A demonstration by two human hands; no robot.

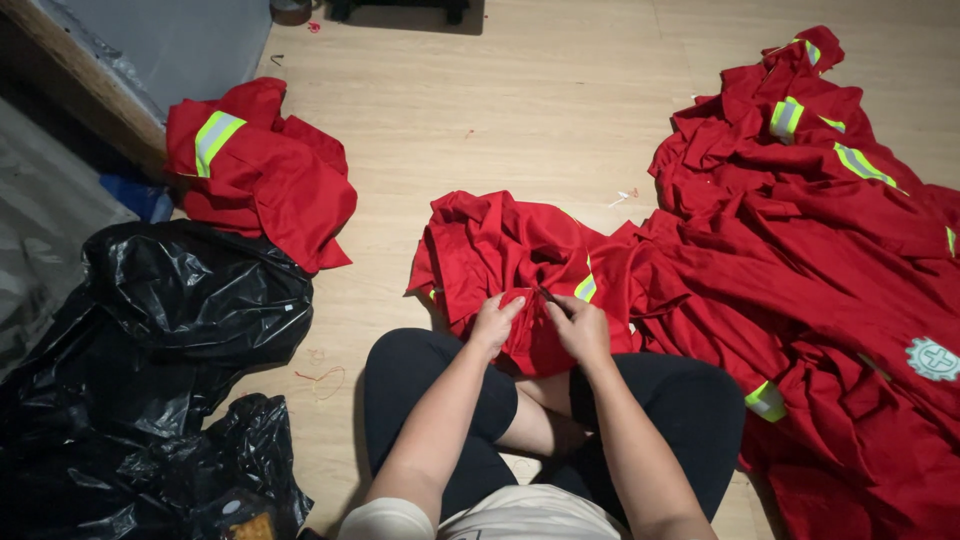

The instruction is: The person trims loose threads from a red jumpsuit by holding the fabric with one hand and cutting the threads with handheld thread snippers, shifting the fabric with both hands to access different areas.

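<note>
A large crumpled black plastic bag [190, 290] lies on the wooden floor at the left, glossy and wrinkled. At the right edge, a round pale green gear-shaped emblem [933, 359] with a cross sits on red cloth.

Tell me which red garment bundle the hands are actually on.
The middle red garment, spread on the floor before the knees: left hand and right hand both pinch it. The folded bundle at left and big heap at right lie untouched.
</note>
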